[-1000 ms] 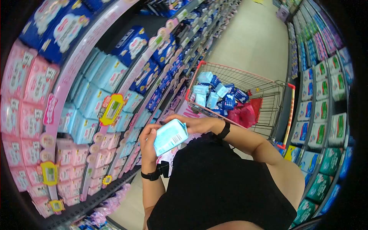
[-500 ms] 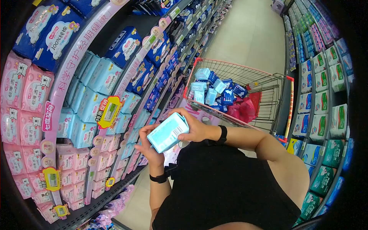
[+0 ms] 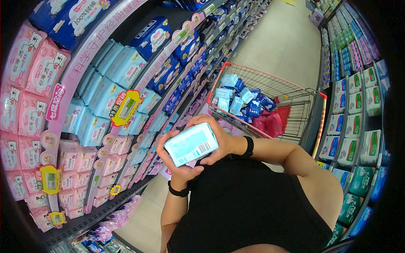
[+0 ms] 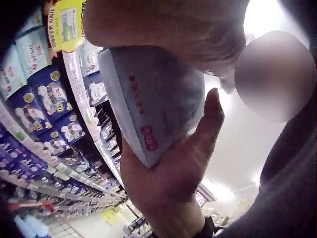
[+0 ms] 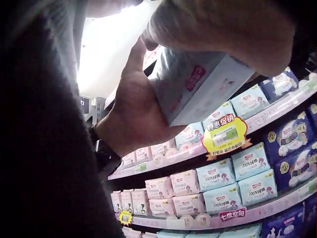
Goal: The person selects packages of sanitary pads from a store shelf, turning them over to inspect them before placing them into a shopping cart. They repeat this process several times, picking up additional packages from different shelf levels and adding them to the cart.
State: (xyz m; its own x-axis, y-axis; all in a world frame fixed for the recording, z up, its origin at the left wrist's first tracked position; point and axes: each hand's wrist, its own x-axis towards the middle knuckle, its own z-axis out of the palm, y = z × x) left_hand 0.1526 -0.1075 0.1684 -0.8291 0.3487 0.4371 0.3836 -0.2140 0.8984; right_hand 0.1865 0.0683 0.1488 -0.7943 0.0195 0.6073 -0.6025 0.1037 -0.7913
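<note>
A light-blue package (image 3: 190, 144) with a barcode is held between both hands in front of the black top. My left hand (image 3: 179, 170) grips its left end and lower edge, and my right hand (image 3: 220, 139) curls round its right end. In the left wrist view, the package (image 4: 148, 99) shows red print between my left hand (image 4: 168, 29) above and my right hand (image 4: 171, 186) below. The right wrist view has my right hand (image 5: 223, 29) over the package (image 5: 198, 84), with my left hand (image 5: 138, 109) against its other side.
Shelves of pink packs (image 3: 31, 118), light-blue packs (image 3: 101, 101) and dark-blue packs (image 3: 154, 36) line the left. A shopping cart (image 3: 322, 114) ahead holds light-blue and blue packs and a red bag (image 3: 270, 124). More shelves (image 3: 352, 114) stand at the right.
The package has turned slightly in the hands and shifted right. My left fingers, spread half a second ago, have closed round its left end. The head view has shifted a little.
</note>
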